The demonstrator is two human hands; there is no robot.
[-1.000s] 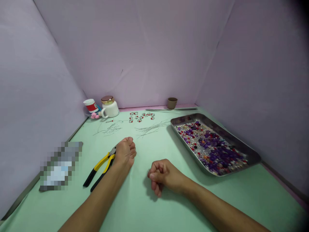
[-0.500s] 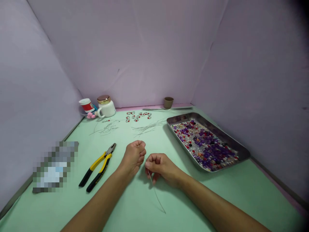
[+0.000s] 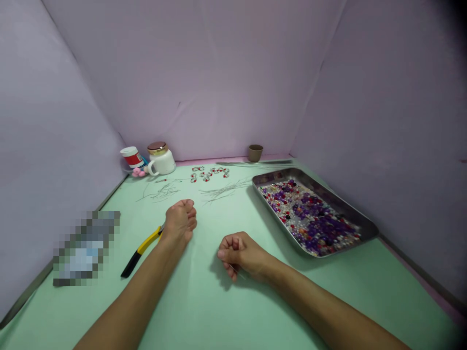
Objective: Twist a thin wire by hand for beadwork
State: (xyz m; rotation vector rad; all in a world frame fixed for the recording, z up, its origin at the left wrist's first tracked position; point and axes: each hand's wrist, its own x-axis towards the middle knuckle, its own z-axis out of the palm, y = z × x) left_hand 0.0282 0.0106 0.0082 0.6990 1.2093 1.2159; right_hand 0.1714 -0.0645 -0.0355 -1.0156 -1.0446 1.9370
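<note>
My left hand (image 3: 180, 221) lies on the green table (image 3: 204, 311) with its fingers curled. It covers the head of the yellow-and-black pliers (image 3: 140, 250), whose handles stick out toward me beside my forearm. I cannot tell whether the fingers grip the pliers. My right hand (image 3: 241, 253) rests as a fist near the middle of the table, closed on a thin wire (image 3: 237, 271). Only a short piece of the wire shows under the hand.
A steel tray (image 3: 359, 223) of purple, red and clear beads sits at the right. Loose wires (image 3: 221, 190), beaded pieces (image 3: 209, 172), a white jar (image 3: 160, 159), a red-and-white tub (image 3: 130, 156) and a brown cup (image 3: 255, 152) stand at the back. A blurred object (image 3: 85, 248) lies at the left.
My left hand moved back left from beside my right hand onto the head of the pliers. The long wire trailing from my right hand now lies mostly hidden under it.
</note>
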